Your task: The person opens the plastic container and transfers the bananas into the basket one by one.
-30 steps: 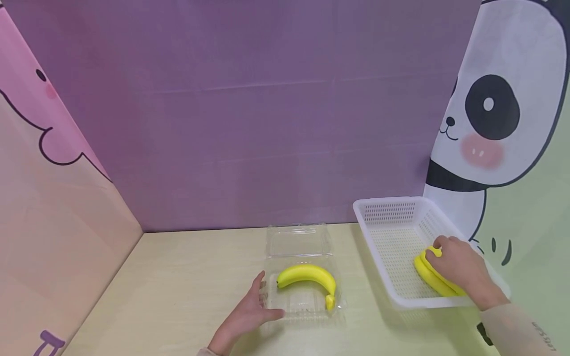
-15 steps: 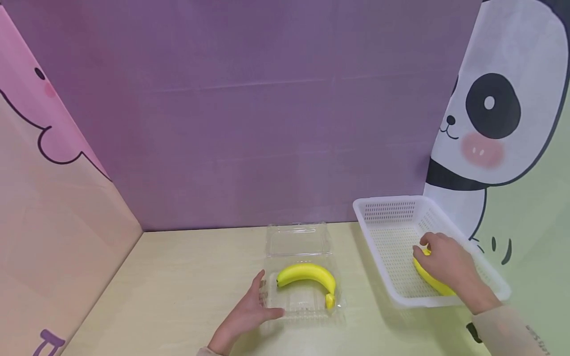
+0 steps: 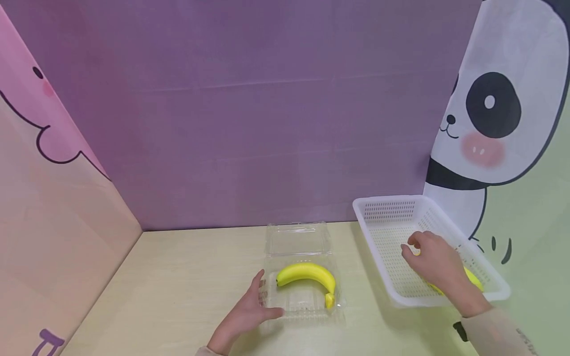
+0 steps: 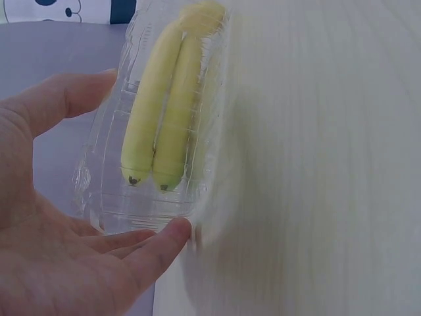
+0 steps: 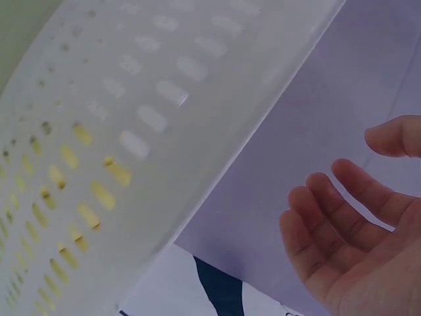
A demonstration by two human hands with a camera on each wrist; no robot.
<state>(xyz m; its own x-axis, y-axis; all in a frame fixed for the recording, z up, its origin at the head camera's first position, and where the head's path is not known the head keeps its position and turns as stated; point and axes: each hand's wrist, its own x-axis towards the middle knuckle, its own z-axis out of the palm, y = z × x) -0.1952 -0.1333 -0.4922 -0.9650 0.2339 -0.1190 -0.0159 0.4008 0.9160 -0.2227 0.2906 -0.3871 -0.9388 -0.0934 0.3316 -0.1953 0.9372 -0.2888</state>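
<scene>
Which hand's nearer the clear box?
Left. The left hand is at the clear box, on its left side; the right hand is off to its right, over the basket.

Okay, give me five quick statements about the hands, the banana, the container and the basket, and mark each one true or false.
1. A banana lies in the clear container. True.
2. The clear container is closed. False: its lid is folded back.
3. The white basket stands to the right of the clear container. True.
4. The right hand is gripping a banana. False: it holds nothing.
5. The left hand is inside the white basket. False: it is at the clear container's left side.
</scene>
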